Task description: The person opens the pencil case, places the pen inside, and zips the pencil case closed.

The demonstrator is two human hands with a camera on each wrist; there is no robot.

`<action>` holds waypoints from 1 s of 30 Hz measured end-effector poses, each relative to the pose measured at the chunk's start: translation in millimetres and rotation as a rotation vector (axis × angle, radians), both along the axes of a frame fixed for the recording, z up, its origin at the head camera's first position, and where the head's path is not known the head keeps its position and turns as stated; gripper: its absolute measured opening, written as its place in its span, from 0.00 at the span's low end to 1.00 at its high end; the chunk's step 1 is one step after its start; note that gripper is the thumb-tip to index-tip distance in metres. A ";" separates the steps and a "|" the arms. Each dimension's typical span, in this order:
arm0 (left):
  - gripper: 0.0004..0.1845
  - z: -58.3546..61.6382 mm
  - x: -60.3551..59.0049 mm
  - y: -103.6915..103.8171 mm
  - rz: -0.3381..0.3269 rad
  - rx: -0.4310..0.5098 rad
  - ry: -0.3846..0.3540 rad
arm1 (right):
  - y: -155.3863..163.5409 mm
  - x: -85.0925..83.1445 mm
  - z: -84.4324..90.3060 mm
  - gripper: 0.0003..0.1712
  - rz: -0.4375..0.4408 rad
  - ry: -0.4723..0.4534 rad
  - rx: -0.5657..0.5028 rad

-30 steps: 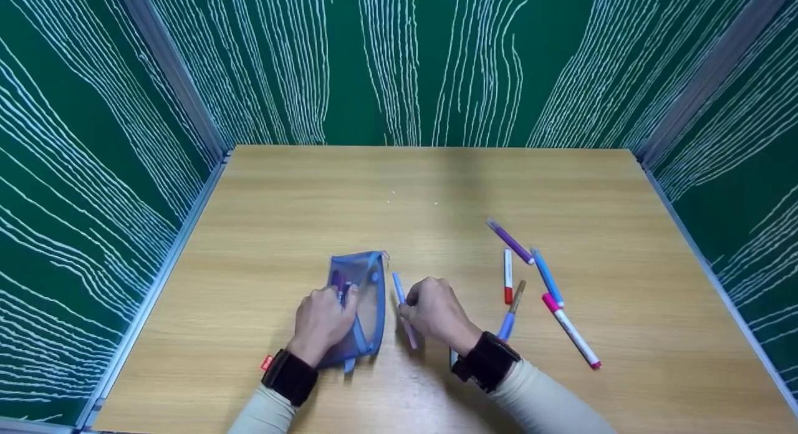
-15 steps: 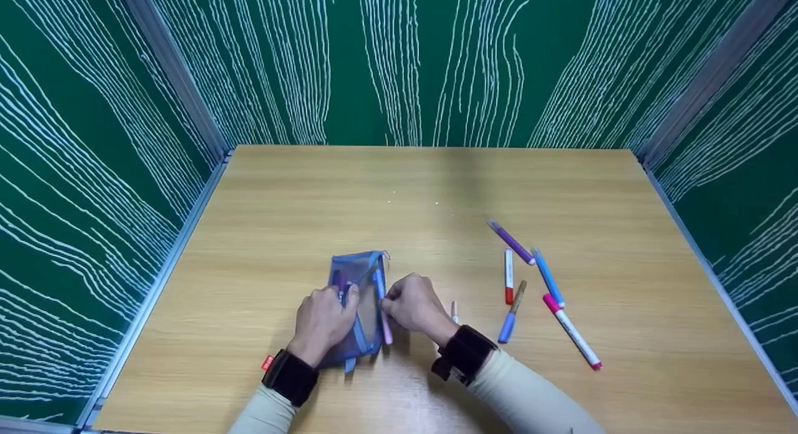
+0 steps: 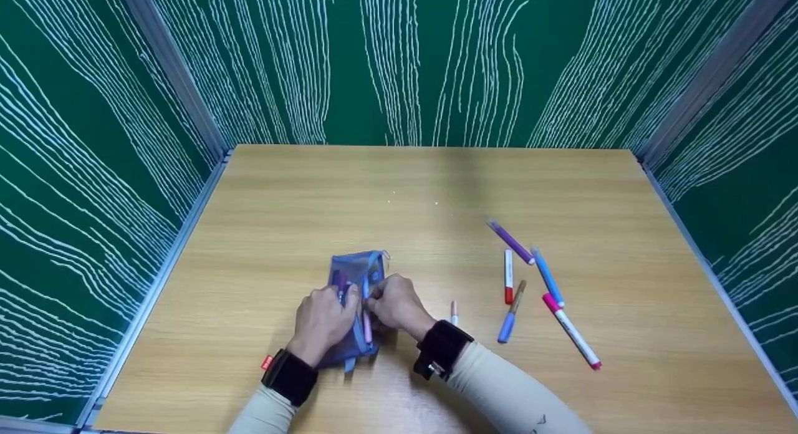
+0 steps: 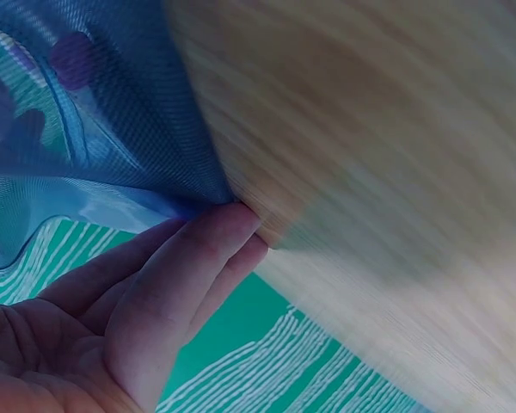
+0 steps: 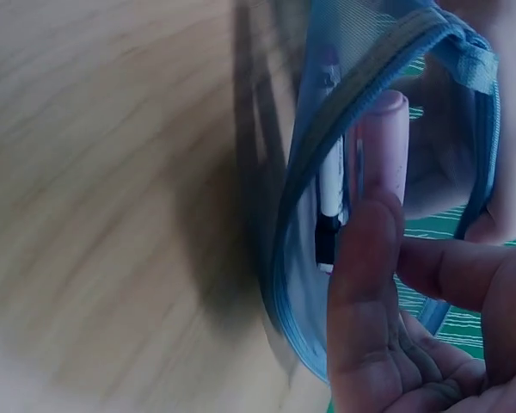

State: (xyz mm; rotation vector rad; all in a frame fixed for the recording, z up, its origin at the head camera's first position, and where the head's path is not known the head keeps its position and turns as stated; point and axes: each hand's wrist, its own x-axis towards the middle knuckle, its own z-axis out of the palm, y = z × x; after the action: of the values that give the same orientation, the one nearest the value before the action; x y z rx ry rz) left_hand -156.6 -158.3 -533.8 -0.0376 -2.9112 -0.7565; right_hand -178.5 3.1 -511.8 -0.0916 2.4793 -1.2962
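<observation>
A blue mesh pencil case (image 3: 344,263) with a zipped rim lies near the front of the table, its mouth spread wide. My left hand (image 3: 324,320) grips its left side; in the left wrist view the fingers (image 4: 176,284) lie against the mesh. A pink-and-blue marker (image 3: 367,330) is pinched between thumb and fingers of my right hand (image 3: 397,304), at the case's mouth. Through that mouth, in the right wrist view, the marker's pink end (image 5: 384,142) shows inside the rim. Beside it a white marker (image 5: 330,185) lies in the case. Purple pieces show through the mesh.
Right of the case lie loose markers: purple (image 3: 510,241), red-capped (image 3: 508,277), light blue (image 3: 547,277), pink-capped (image 3: 572,332), and one blue and brown (image 3: 511,312). A white marker (image 3: 454,313) is partly hidden by my right arm. Green walls (image 3: 349,66) enclose the table.
My right hand has moved left, carrying the pink-and-blue marker from the table beside the case into its mouth. My left hand and the case have stayed put.
</observation>
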 end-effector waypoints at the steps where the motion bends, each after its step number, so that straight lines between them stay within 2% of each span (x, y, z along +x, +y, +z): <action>1: 0.26 -0.1 0.1 0.0 0.001 0.000 0.000 | -1.5 -0.4 -1.1 0.09 -0.003 -0.009 0.002; 5: 0.26 -0.4 0.1 -0.2 0.002 0.002 0.004 | -6.2 -1.6 -5.8 0.10 -0.009 -0.030 0.024; 8: 0.26 -0.7 -0.5 -0.2 -0.001 0.006 0.035 | -8.9 -2.7 -8.9 0.10 -0.014 -0.036 0.026; 12: 0.26 -1.0 -1.4 0.0 -0.008 0.012 0.069 | -12.5 -4.7 -11.8 0.09 -0.034 -0.024 0.030; 15: 0.26 -1.0 -1.3 -0.1 -0.012 0.013 0.074 | -15.5 -5.9 -12.7 0.12 -0.042 -0.008 0.071; 21: 0.25 -1.7 -1.0 -0.2 -0.012 0.015 0.072 | -19.6 -5.3 -13.6 0.17 -0.009 0.044 0.135; 25: 0.25 -1.7 -0.8 -0.3 -0.008 0.014 0.056 | -20.4 -4.1 -15.5 0.13 0.032 0.089 0.117; 30: 0.25 -0.8 0.2 -0.5 -0.010 0.013 0.036 | -19.3 -2.7 -15.7 0.06 0.043 0.105 0.100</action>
State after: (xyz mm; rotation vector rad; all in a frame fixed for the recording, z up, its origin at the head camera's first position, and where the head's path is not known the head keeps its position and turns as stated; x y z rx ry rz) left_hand -156.4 -158.7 -534.6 -0.0632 -2.8745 -0.7681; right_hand -181.3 -16.2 -527.5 -0.1918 2.6110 -1.1763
